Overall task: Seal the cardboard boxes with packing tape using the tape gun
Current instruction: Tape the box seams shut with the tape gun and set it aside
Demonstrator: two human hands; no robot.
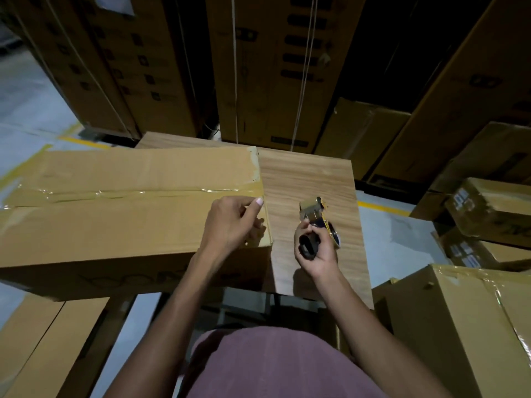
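A long cardboard box [120, 225] lies across a wooden table [310, 182], with a strip of clear packing tape [129, 193] running along its top seam. My left hand [232, 222] rests at the box's right end, thumb pressing near the tape's end at the top edge, fingers curled against the end face. My right hand [313, 248] grips the black handle of the tape gun [316, 222], held just above the table to the right of the box, its head pointing away from me.
Tall stacked cartons [267, 67] stand behind the table. More taped boxes [459, 326] sit at the right, another box [43, 340] below left. Grey floor with yellow lines [382, 206] shows at both sides.
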